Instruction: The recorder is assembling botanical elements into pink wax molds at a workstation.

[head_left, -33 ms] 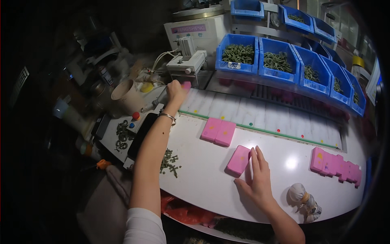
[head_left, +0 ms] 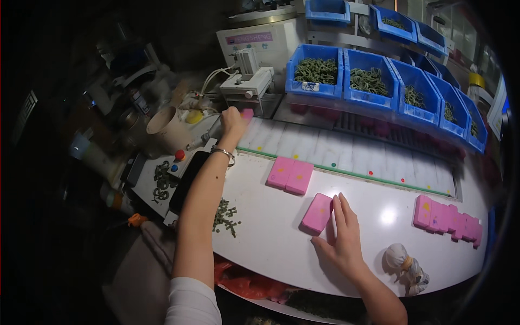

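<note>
My left hand reaches far out to the small white machine. Its fingers are closed round a pink block, of which only one end shows. On the white table my right hand lies with fingers stretched and thumb apart. Its fingertips are at the right side of another pink block, and whether they touch it I cannot tell. Two pink blocks stand side by side farther back. At the right is a row of several pink blocks.
Blue bins with green rings hang above a pale slatted strip with a green edge. Small green pieces lie by my left forearm. A tied cloth pouch sits near the front edge. A red button is at the left.
</note>
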`<state>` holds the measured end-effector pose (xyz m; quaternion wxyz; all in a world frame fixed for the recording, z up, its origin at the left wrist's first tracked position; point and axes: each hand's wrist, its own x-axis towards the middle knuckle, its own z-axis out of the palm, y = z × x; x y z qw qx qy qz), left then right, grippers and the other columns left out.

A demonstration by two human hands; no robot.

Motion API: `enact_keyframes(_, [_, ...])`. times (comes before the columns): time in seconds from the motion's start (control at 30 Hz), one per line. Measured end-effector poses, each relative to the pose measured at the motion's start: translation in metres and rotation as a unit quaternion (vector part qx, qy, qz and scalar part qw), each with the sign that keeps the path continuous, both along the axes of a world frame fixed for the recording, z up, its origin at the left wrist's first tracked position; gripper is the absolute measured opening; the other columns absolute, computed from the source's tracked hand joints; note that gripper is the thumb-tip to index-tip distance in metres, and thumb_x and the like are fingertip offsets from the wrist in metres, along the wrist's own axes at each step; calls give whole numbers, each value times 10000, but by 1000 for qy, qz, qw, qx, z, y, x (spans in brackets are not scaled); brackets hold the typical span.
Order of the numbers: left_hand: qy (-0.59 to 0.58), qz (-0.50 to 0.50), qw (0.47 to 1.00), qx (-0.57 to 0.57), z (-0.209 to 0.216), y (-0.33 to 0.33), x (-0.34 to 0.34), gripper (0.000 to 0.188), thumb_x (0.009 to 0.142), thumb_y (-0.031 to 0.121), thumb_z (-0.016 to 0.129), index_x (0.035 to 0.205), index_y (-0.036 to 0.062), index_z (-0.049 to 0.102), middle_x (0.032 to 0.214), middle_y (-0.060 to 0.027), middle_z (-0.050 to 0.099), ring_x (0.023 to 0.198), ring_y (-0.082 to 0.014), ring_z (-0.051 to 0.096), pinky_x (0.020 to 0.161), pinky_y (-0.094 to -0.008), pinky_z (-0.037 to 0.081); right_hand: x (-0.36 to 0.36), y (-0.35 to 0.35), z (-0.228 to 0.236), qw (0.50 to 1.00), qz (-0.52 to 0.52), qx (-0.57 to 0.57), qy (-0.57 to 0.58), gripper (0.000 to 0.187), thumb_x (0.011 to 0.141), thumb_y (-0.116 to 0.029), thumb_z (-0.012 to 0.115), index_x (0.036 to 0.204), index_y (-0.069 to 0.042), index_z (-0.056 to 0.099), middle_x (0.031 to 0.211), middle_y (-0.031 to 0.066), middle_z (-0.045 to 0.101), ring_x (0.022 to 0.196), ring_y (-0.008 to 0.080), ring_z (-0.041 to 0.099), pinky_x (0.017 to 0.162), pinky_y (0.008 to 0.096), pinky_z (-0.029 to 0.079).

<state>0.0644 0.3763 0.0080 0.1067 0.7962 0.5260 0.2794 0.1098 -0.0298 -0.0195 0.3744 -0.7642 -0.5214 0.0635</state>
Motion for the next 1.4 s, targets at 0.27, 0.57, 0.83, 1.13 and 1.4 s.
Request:
enact_keyframes(0.27, [-93,-309,941,101,7,-145,6,364,772,197,668,1016,-57,576,1003,-216,537,953,-365,537,874,-410,429,7,9,2,992,-4,103,70,874,638,-100,723,1386,7,284,1220,220,404,1104,366,423,953,416,370])
enact_keyframes(0.57, [-166,-443,693,-544,15,-321,-47,476,841,159,665,1235,-21,466,1023,-139,614,996,-163,575,820,-322,481,-11,-59,31,987,14,158,-7,775,635,-38,744,1319,28,386,1153,209,468,1013,313,499,837,376,437])
enact_keyframes(0.83, [-140,-531,793,-264,-2,-367,-69,637,693,-13,703,1267,1,426,1143,-213,558,1035,-338,587,856,-349,495,-5,-90,19,972,-3,-41,230,392,744,-351,731,683,4,575,503,60,485,422,146,475,429,283,359])
enact_keyframes(1.13, [-135,-524,811,-224,-5,-368,-74,642,717,-39,682,1302,-33,418,1177,-224,564,1012,-308,616,828,-333,512,9,-94,25,916,105,-63,381,234,865,-218,549,819,10,573,552,110,507,473,232,486,497,322,398])
enact_keyframes(1.4, [-188,-485,823,-226,-9,-377,-66,558,792,-71,563,1323,-63,393,1145,-221,598,998,-254,634,838,-302,500,0,-105,0,916,129,13,381,219,866,-150,400,787,0,538,605,131,531,528,311,526,533,380,431])
